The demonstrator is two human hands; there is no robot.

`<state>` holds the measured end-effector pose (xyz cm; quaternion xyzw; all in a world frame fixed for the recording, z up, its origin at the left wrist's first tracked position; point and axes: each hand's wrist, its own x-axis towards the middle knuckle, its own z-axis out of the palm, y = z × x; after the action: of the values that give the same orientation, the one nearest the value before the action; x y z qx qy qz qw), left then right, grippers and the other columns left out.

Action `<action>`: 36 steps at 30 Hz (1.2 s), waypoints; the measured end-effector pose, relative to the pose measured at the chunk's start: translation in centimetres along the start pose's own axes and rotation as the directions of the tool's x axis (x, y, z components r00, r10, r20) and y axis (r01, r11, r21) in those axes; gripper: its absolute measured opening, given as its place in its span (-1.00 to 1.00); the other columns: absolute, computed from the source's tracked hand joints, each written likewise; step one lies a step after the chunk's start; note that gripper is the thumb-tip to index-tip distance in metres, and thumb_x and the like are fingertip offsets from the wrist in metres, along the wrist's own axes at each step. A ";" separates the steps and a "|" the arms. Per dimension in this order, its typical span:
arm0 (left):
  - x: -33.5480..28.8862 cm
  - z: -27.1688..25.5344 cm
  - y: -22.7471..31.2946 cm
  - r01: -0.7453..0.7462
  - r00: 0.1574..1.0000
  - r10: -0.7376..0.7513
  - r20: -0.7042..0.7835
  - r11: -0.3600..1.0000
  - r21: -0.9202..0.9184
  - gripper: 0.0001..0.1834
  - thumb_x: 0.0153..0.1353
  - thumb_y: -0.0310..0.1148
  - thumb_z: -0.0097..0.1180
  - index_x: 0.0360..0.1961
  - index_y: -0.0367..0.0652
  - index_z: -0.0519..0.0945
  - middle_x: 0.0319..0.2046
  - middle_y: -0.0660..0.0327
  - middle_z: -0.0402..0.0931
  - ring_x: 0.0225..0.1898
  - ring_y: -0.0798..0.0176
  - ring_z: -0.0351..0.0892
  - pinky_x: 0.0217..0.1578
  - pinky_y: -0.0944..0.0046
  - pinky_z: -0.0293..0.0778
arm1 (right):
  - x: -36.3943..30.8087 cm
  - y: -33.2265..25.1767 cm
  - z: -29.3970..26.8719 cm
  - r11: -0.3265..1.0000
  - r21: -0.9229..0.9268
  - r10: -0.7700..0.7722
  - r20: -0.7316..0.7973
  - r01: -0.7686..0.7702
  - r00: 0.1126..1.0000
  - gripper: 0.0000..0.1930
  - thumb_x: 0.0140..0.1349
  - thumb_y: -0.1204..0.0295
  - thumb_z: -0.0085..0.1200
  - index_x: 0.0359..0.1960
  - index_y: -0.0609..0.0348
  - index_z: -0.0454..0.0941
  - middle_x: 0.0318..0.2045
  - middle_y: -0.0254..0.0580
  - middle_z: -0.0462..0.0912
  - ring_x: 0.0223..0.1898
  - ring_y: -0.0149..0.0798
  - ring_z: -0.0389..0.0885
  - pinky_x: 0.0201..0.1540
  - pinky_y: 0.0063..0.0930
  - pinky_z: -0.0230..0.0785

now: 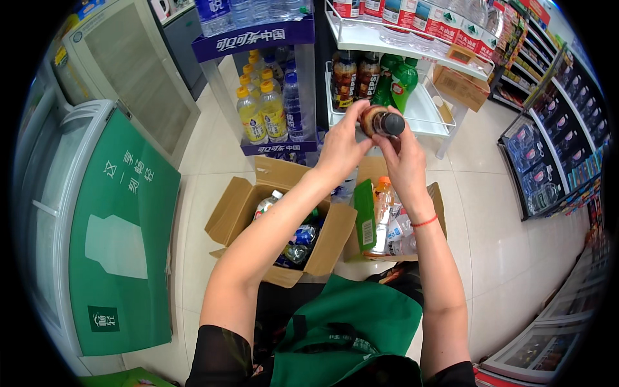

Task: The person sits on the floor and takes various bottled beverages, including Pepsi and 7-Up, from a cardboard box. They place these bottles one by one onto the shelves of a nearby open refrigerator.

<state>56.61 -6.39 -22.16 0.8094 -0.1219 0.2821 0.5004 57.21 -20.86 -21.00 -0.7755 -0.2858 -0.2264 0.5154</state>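
Both my hands grip a dark cola bottle [389, 124] with a black cap, its cap end tilted toward me. My left hand [343, 146] wraps its left side, and my right hand [406, 158], below which a red cord circles the wrist, holds the right side. Just beyond, on the white wire rack's lower shelf [422, 116], stand dark cola bottles [345, 80] and green bottles [404, 82]. Beneath my arms are two open cardboard boxes, the left box [329, 248] and the right box [437, 206], with mixed bottles inside.
A purple display stand [251, 40] with yellow-capped and blue-capped bottles rises at left of the rack. Red-labelled water bottles [425, 19] fill the rack's top. A green chest freezer [129, 187] stands at left. Another shelf unit [548, 135] holds packs on the right.
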 end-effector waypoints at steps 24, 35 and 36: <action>8.8 5.4 -10.1 -0.003 0.993 0.030 -0.116 0.974 0.227 -0.27 0.06 -0.53 0.23 0.31 -0.24 0.30 0.08 -0.04 0.49 0.04 0.10 0.58 0.00 0.26 0.50 | 9.6 9.6 2.3 0.949 -0.306 0.119 0.104 -0.083 0.987 -0.60 0.23 0.28 0.14 0.08 0.08 0.44 -0.21 0.07 0.65 -0.19 0.12 0.62 -0.20 -0.11 0.46; 9.1 7.1 -10.7 0.127 0.984 -0.114 -0.139 0.987 0.093 -0.46 0.19 -0.55 0.13 0.21 -0.32 0.30 0.16 -0.11 0.38 0.15 0.01 0.50 0.00 0.21 0.53 | 12.7 12.6 3.4 0.933 -0.352 0.085 0.019 -0.073 0.996 -0.57 0.19 0.16 0.17 -0.08 0.30 0.53 -0.42 0.16 0.66 -0.29 0.18 0.64 -0.23 -0.09 0.47; 9.1 7.2 -10.7 0.127 0.983 -0.115 -0.140 0.988 0.084 -0.46 0.20 -0.56 0.10 0.22 -0.32 0.30 0.18 -0.11 0.37 0.16 0.00 0.49 0.01 0.20 0.52 | 12.9 12.8 3.6 0.934 -0.348 0.096 0.026 -0.081 0.995 -0.56 0.18 0.17 0.18 -0.08 0.31 0.53 -0.42 0.17 0.66 -0.30 0.18 0.64 -0.22 -0.09 0.47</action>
<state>71.48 -6.95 -27.28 0.8166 -0.0252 0.3105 0.4858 75.53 -18.67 -22.55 -0.8708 -0.2170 -0.2332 0.3744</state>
